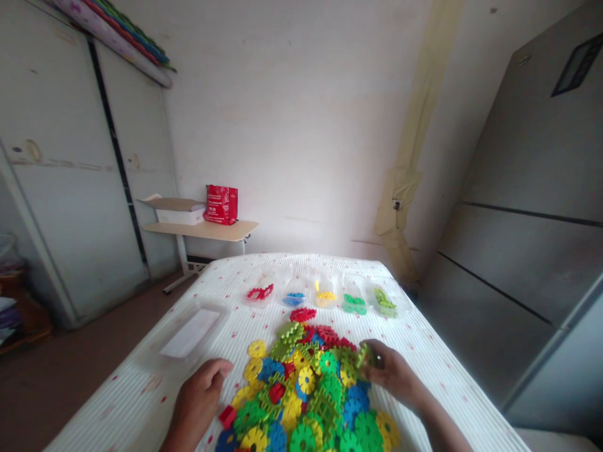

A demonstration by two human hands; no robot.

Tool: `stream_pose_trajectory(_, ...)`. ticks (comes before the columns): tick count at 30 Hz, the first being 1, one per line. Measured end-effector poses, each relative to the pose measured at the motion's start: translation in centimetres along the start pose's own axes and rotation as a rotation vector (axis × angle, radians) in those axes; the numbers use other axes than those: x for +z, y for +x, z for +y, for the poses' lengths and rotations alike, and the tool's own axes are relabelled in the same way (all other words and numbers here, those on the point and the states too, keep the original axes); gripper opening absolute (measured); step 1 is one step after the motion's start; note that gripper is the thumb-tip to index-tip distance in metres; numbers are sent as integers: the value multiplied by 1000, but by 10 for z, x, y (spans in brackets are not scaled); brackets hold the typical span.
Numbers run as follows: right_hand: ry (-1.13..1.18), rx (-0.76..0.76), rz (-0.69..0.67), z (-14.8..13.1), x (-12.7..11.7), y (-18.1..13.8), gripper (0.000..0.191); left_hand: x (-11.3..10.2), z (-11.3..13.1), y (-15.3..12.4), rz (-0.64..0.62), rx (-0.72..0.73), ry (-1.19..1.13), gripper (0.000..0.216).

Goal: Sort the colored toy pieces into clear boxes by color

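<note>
A heap of plastic interlocking pieces (306,389) in red, yellow, blue and green lies on the white table (438,370) in front of me. My right hand (393,373) is closed on an olive-green piece (363,355) at the heap's right edge. My left hand (200,395) rests on the table at the heap's left side, fingers curled, with nothing visible in it. Behind the heap stand several clear cups in a row, holding red pieces (260,292), blue pieces (294,298), yellow pieces (326,296), green pieces (354,304) and olive pieces (385,301).
A clear lid or tray (191,333) lies on the table at the left. Beyond stands a small side table (202,229) with a red bag (220,204) and a cardboard box (176,210). A grey fridge (532,207) stands at the right, a wardrobe (61,188) at the left.
</note>
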State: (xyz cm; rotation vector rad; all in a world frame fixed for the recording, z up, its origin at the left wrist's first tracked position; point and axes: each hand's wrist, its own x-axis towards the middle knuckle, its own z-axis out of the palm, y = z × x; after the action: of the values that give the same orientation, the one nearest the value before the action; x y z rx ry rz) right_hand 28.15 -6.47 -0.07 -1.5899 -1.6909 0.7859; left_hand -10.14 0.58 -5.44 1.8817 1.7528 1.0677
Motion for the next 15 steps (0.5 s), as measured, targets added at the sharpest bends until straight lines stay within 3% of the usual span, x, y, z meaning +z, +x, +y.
stream_pose_trajectory(4, -219, 47, 91, -9, 17, 10, 37, 1, -3, 0, -5, 2, -13, 25)
stream_pose_trajectory(8, -363, 59, 87, -12, 25, 12, 40, 2, -5, 0, -6, -6, 0, 26)
stream_pose_trajectory(15, -313, 45, 67, -3, 25, 13, 50, 0, -2, -1, -14, 12, 33, 27)
